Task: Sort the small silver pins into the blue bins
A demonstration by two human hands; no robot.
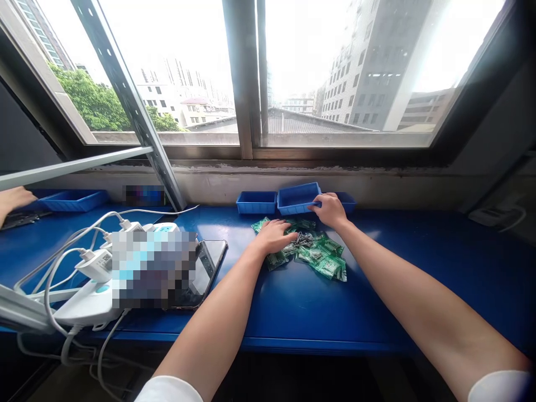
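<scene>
My left hand [274,235] lies flat on a loose heap of green circuit boards in clear plastic bags [320,258], fingers extended toward a small tangle of metal pins or screws [304,240]. My right hand [330,210] grips the front corner of a blue plastic bin [299,198], which sits raised and slightly tilted between a second blue bin [256,202] and a third [347,203]. The third bin is partly hidden behind my right hand. The contents of the bins do not show.
A co-worker's hand [14,201] reaches in at far left near a blue tray [73,200]. A white power strip [90,304] with plugs and cables, plus a phone [207,271], lie on the blue workbench [397,279]. A metal rack upright [134,95] stands before the window.
</scene>
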